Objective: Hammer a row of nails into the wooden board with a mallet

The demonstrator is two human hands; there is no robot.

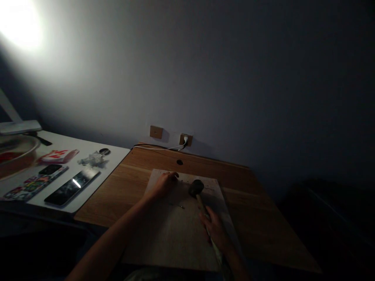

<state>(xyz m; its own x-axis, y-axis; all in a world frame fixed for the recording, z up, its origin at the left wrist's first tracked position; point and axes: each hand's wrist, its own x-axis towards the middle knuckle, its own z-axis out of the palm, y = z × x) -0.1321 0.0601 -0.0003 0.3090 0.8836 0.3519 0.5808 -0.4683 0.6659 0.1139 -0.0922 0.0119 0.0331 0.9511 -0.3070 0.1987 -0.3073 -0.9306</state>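
My right hand (215,226) is wrapped round the pale handle of a mallet (196,188) with a dark, rounded head. The mallet head is over the upper right part of a light wooden board (175,238). My left hand (166,183) rests at the board's upper left, its fingers curled together; whatever is in them is hidden. Between that hand and the mallet head, several tiny objects show in a row near the board's far edge, too small to name. A thin, small metal-looking piece (177,205) lies mid-board.
The board lies on a brown wooden table (246,203) against a wall with a plugged-in socket (185,139). On a white table (88,142) to the left are a phone (73,186), a patterned case (35,182), a red-and-white packet (58,156), crumpled clear plastic (94,159) and a bowl (17,156).
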